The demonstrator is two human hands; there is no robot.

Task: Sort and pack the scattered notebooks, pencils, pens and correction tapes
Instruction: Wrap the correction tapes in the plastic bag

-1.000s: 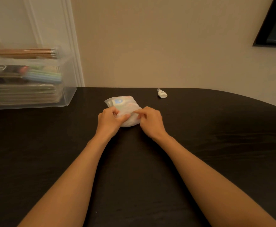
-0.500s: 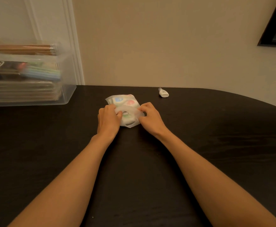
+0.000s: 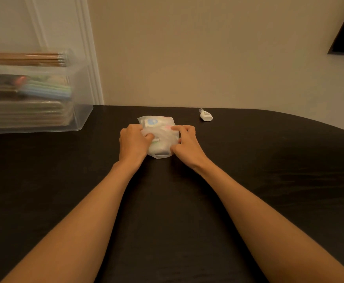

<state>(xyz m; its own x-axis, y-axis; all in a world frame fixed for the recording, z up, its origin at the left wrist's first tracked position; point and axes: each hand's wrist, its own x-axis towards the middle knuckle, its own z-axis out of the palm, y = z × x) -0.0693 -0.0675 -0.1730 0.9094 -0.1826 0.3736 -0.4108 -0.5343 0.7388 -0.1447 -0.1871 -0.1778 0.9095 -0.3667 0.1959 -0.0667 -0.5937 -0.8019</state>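
Observation:
A small translucent white pouch [image 3: 163,137] lies on the dark table [image 3: 269,170] in the middle, with correction tapes showing through it as blue, pink and green spots. My left hand [image 3: 133,142] grips its left edge with curled fingers. My right hand [image 3: 186,144] grips its right edge, fingers curled over the top. One loose white correction tape [image 3: 205,115] lies further back to the right, apart from both hands.
A clear plastic box [image 3: 81,119] stands at the back left holding stacked notebooks [image 3: 28,113], pastel pens [image 3: 48,91] and a bundle of pencils [image 3: 28,59] on top. A wall runs behind the table, whose far right edge curves.
Both hands have shifted on the pouch from pinching its near end to gripping its two sides; the pouch lies flatter. The camera has tilted slightly.

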